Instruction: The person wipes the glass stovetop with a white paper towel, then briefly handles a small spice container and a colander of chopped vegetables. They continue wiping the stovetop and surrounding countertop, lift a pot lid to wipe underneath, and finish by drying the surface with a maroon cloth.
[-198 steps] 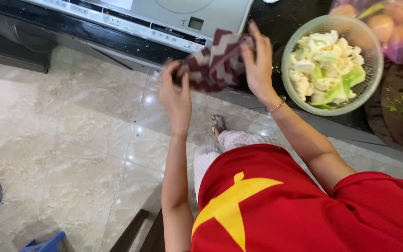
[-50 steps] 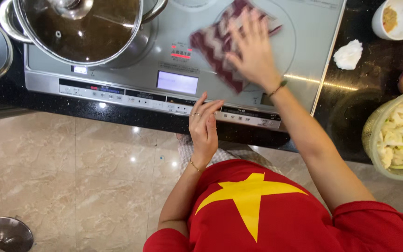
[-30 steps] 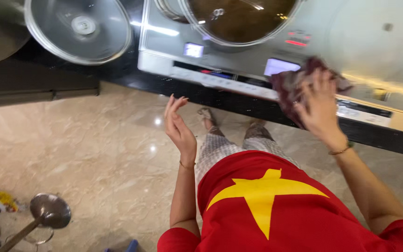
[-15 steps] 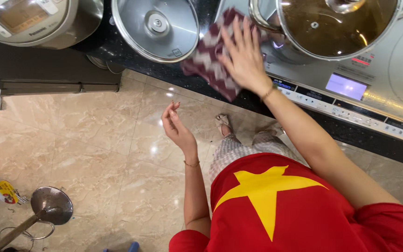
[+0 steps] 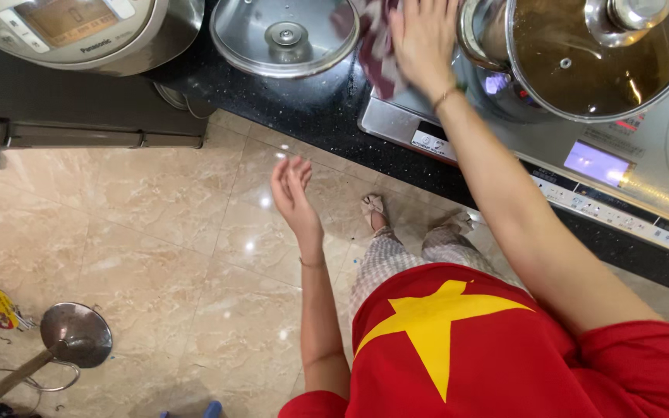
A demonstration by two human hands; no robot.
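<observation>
My right hand presses a dark red patterned cloth flat on the left edge of a silver induction cooktop, right beside a steel pot with a glass lid. My left hand hangs free over the floor below the counter edge, fingers apart, holding nothing. A thin bracelet sits on each wrist.
A loose steel-rimmed glass lid lies on the black counter left of the cloth. A rice cooker stands at the far left. Below, on the beige tiled floor, lies a metal ladle.
My view and right hand have swept leftward along the cooktop with the cloth, from its right half to its left edge by the pot. The left hand stays open in the air.
</observation>
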